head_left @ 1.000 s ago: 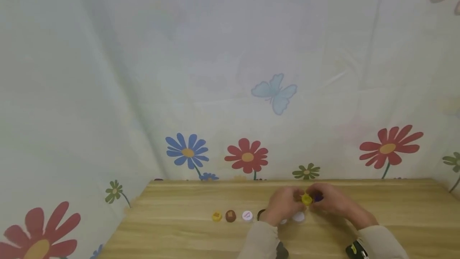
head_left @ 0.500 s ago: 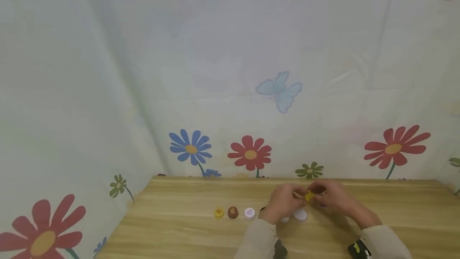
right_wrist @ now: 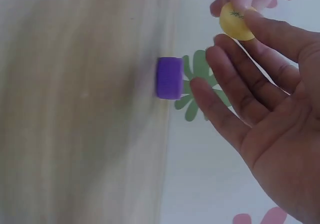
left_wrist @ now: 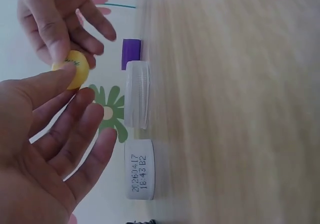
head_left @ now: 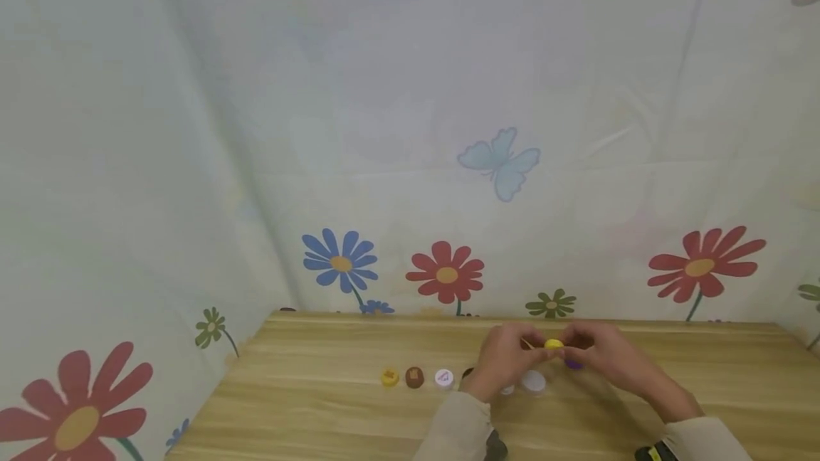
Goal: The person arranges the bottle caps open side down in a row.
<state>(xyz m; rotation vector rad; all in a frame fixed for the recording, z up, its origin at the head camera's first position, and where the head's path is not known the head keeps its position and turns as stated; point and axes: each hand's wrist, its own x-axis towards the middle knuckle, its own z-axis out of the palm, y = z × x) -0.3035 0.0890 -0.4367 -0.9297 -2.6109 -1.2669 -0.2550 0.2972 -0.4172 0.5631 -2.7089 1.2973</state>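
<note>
Over the table, a small round yellow bottle cap (head_left: 554, 343) is pinched between the fingers of both hands. My left hand (head_left: 506, 361) grips its left side, thumb on the printed face in the left wrist view. From the other side my right hand (head_left: 611, 356) holds it with thumb and fingers, its remaining fingers spread loosely in the right wrist view. Below the right hand a ribbed purple cap (right_wrist: 170, 78) sits on the table. To its left are a translucent cap (left_wrist: 136, 94) and a white cap (left_wrist: 139, 169) with a printed date code.
Further left along the same row are a yellow cap (head_left: 389, 377), a brown cap (head_left: 414, 377) and a white cap with a pink mark (head_left: 444, 378). A dark cap (head_left: 468, 373) is partly covered by the left hand. A flower-print curtain (head_left: 384, 198) rises behind the wooden table (head_left: 307, 411).
The held yellow cap has been turned between the fingers and now shows a different side. The right forearm has shifted slightly right, and more of the purple cap shows than half a second ago.
</note>
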